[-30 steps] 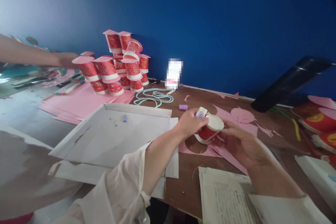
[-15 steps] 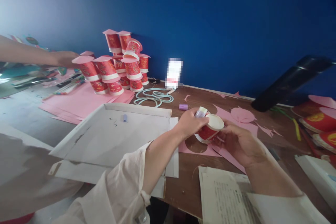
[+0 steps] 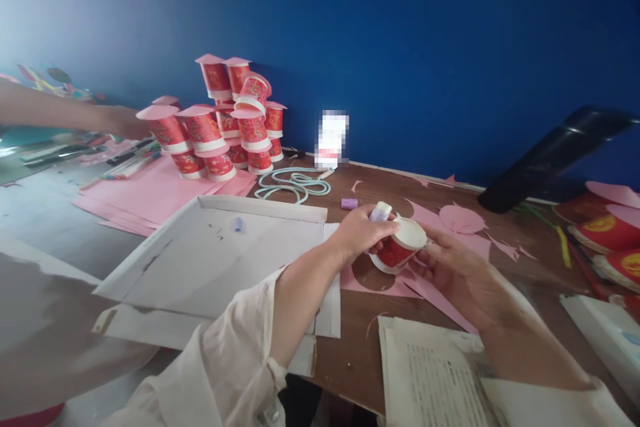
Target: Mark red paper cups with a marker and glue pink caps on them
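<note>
My left hand (image 3: 361, 233) is closed round a small purple and white glue stick (image 3: 381, 212), whose tip rests against the white base of a red paper cup (image 3: 400, 247). My right hand (image 3: 453, 267) grips that cup from the right and tilts it on its side above the brown table (image 3: 360, 340). Beneath the cup lies a pink paper sheet (image 3: 380, 283) with round holes cut out of it. A pink paper disc (image 3: 461, 219) rests just beyond my hands.
A pile of red cups capped with pink discs (image 3: 225, 123) stands at the back left on pink sheets (image 3: 145, 193). Another person's arm (image 3: 65, 113) reaches toward the pile. A flat white cardboard box (image 3: 210, 260), a teal cable (image 3: 293, 183), a purple cap (image 3: 349, 203) and printed papers (image 3: 430, 373) surround my hands.
My hands have shifted only slightly, with the cup turned a little between them. The other person's arm has drawn back a bit to the left.
</note>
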### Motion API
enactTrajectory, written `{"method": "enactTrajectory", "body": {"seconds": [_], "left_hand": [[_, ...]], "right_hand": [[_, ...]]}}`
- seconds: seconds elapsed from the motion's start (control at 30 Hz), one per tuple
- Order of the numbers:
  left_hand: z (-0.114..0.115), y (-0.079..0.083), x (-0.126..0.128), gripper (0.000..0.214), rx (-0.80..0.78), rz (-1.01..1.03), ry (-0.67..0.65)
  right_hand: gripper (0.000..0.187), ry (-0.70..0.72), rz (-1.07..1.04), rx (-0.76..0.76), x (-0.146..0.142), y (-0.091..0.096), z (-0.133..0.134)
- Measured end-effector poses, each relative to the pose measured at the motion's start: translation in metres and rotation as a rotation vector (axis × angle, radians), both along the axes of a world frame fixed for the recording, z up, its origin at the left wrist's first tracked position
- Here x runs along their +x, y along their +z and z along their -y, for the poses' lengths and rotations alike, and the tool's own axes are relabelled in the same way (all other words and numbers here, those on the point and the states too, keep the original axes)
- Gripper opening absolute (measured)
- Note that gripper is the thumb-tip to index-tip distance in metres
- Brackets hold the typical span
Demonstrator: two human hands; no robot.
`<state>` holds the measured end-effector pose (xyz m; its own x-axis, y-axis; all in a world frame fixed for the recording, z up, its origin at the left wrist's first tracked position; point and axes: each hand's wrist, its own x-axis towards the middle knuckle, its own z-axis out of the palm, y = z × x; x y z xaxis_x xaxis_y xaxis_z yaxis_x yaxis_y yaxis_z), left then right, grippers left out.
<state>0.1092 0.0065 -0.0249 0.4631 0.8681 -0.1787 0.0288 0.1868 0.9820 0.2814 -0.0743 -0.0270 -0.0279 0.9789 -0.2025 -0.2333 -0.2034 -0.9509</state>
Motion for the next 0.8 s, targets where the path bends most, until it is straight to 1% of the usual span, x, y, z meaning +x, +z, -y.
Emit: {"method": "enactTrajectory", "body": {"seconds": [0.13,0.27,0.4,0.47,0.5,0.6,0.63,0.7,0.8], "left_hand": [[-0.001,0.001,0.0,0.016,-0.044,0.045,-0.029],[-0.002,0.002,-0.001,0.014,-0.099,0.072,-0.054],[-0.003,0.005,-0.004,0.013,-0.154,0.105,-0.114],[-0.003,0.007,-0.005,0.011,-0.17,0.101,-0.15],[-0.003,0.007,-0.005,0.01,-0.176,0.093,-0.166],[-0.003,0.008,-0.006,0.007,-0.184,0.059,-0.21],[-0.003,0.007,-0.007,0.007,-0.183,0.053,-0.222],[-0.004,0.006,-0.007,0.008,-0.182,0.056,-0.242],[-0.005,0.004,-0.008,0.008,-0.174,0.075,-0.264]], "right_hand": [[0.043,-0.087,0.021,-0.004,0.004,-0.004,0.0],[0.047,-0.145,0.069,0.009,0.01,-0.01,-0.001],[0.044,-0.216,0.211,0.063,0.016,-0.015,-0.002],[0.042,-0.271,0.361,0.115,0.017,-0.015,-0.001],[0.042,-0.312,0.471,0.156,0.017,-0.014,0.0],[0.039,-0.481,0.879,0.343,0.012,-0.011,0.005],[0.037,-0.529,0.984,0.409,0.01,-0.011,0.006],[0.033,-0.6,1.125,0.532,0.005,-0.011,0.01],[0.022,-0.659,1.295,0.686,0.004,-0.012,0.016]]}}
